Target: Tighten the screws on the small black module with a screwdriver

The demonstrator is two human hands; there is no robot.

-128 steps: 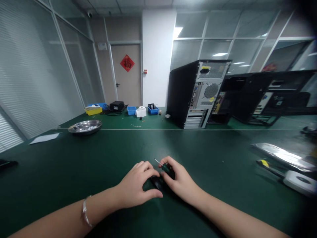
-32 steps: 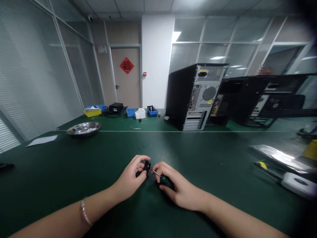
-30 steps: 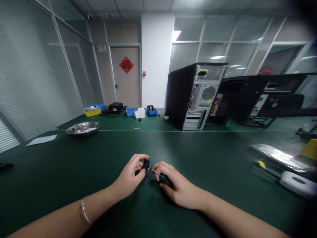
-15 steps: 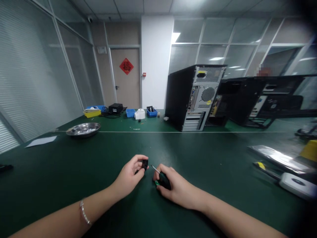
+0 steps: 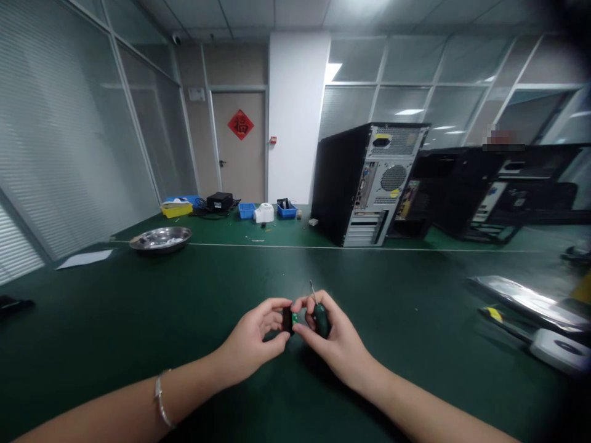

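My left hand [image 5: 256,335] pinches a small black part [image 5: 287,319] between thumb and fingers, just above the green table mat [image 5: 138,307]. My right hand [image 5: 330,335] grips a small screwdriver [image 5: 319,314] with a dark green handle, its thin metal tip pointing up and away. The right thumb and forefinger also touch a tiny green piece [image 5: 294,318] at the edge of the black part. Both hands meet at the centre of the view, close to the table's near edge.
A black computer tower [image 5: 364,181] stands at the back, an opened case [image 5: 484,191] to its right. A steel bowl [image 5: 160,238] and white paper [image 5: 84,258] lie far left. Blue and yellow bins [image 5: 247,210] line the far edge. A metal panel [image 5: 521,295] and white device [image 5: 558,349] lie right.
My hands have come together. The right hand swung the screwdriver tip from pointing left to pointing up, and its fingers now pinch the green piece against the black part.
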